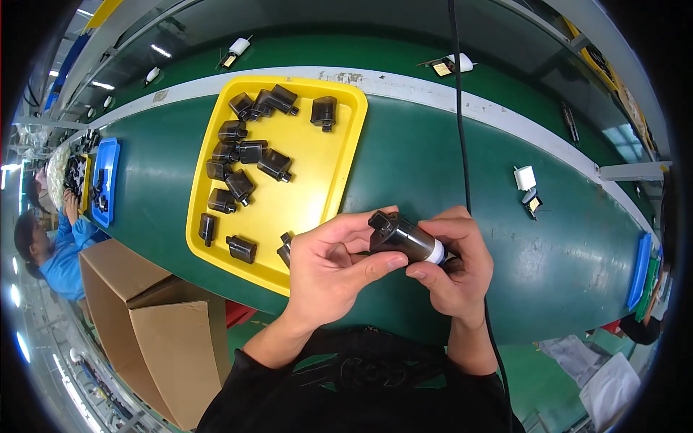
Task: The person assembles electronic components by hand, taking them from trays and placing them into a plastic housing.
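Observation:
Between my two hands is a dark, see-through plastic cartridge (403, 237) with a white band near one end, tilted above the green bench. My left hand (333, 261) grips its dark, nozzled end with thumb and fingers. The end by the white band is pinched in my right hand (456, 263), whose fingers partly hide it. Just left of my hands lies a yellow tray (303, 198) with several similar dark plastic housings (253, 151), mostly along its left side. One housing (284, 249) is partly covered by my left hand.
A black cable (463, 137) hangs right of the tray. Behind the bench, white-and-black parts (237, 49) sit on a green belt; another white piece (525, 178) stands at right. An open cardboard box (162, 317) is lower left. A person in blue (61, 252) works beside a blue tray (105, 180).

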The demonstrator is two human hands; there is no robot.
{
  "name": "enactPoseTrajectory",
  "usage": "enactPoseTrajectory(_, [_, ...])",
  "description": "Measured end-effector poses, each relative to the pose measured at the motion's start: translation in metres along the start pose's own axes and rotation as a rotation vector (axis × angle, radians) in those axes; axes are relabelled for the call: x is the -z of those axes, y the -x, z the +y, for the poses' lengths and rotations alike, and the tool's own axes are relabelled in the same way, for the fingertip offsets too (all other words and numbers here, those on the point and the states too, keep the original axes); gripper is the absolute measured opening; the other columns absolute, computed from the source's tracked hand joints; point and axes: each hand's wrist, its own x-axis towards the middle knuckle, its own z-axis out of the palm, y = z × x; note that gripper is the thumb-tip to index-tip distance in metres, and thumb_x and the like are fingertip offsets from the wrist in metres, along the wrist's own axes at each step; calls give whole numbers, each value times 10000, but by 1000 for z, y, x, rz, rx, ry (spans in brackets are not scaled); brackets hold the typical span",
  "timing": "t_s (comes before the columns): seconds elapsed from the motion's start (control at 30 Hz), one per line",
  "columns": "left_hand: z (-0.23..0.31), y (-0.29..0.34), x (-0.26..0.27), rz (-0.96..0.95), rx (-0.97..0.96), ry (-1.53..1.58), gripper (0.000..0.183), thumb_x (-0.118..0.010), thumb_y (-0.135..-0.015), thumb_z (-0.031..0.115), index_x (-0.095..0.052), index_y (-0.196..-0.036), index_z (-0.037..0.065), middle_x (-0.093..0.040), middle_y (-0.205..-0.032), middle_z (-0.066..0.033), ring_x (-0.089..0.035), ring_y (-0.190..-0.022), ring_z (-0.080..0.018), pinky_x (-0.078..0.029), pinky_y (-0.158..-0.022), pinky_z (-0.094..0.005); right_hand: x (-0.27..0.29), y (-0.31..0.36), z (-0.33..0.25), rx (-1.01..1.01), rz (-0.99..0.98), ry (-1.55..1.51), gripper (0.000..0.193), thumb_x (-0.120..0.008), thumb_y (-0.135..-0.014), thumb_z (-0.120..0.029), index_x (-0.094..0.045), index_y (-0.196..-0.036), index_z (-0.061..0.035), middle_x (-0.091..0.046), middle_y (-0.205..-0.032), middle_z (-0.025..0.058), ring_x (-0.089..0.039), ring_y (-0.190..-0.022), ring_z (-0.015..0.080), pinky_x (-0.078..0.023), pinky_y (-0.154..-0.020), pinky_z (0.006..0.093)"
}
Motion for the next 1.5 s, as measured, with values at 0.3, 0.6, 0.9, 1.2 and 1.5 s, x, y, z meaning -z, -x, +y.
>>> enactPoseTrajectory(0.3, [23, -7, -14, -24, -141, -358, 420, -753, -655, -117, -638, -1055, -66, -659, -941, -155, -649, -843, -179, -532, -746, -264, 17, -8, 11, -109, -109, -157, 471, -808, -683, -84, -567, -1078, 7, -574, -1003, 130, -598, -873, 206, -496, -756, 292])
enactPoseTrajectory(0.6, [33, -5, -26, -138, -375, -739, 440, -730, -562, -140, -698, -983, -19, -656, -930, -143, -670, -845, -236, -543, -729, -281, 15, -9, 29, 108, -39, -275, 315, -792, -654, -16, -637, -923, 34, -636, -986, 186, -643, -939, 289, -531, -806, 349])
enactPoseTrajectory(0.9, [34, -6, -28, -188, -383, -725, 403, -732, -572, -120, -709, -960, -12, -658, -901, -128, -677, -812, -228, -548, -697, -272, 15, -6, 21, 220, -10, -278, 344, -794, -657, -2, -612, -944, 53, -634, -959, 193, -653, -908, 292, -548, -779, 352])
enactPoseTrajectory(1.2, [47, -6, -31, -170, -280, -774, 376, -749, -603, -110, -703, -964, -15, -650, -869, -118, -669, -792, -204, -553, -697, -264, 11, 0, 8, 297, 48, -130, 520, -807, -675, -93, -565, -1099, 85, -643, -946, 202, -658, -872, 287, -543, -759, 345])
enactPoseTrajectory(1.5, [25, -22, -7, -156, 258, -213, 449, -678, -730, -124, -540, -1154, -72, -611, -998, -98, -606, -872, -113, -516, -735, -220, 40, -8, -12, -564, -192, -138, 155, -740, -779, -104, -658, -814, 22, -619, -662, 46, -570, -548, 81, -432, -481, 213])
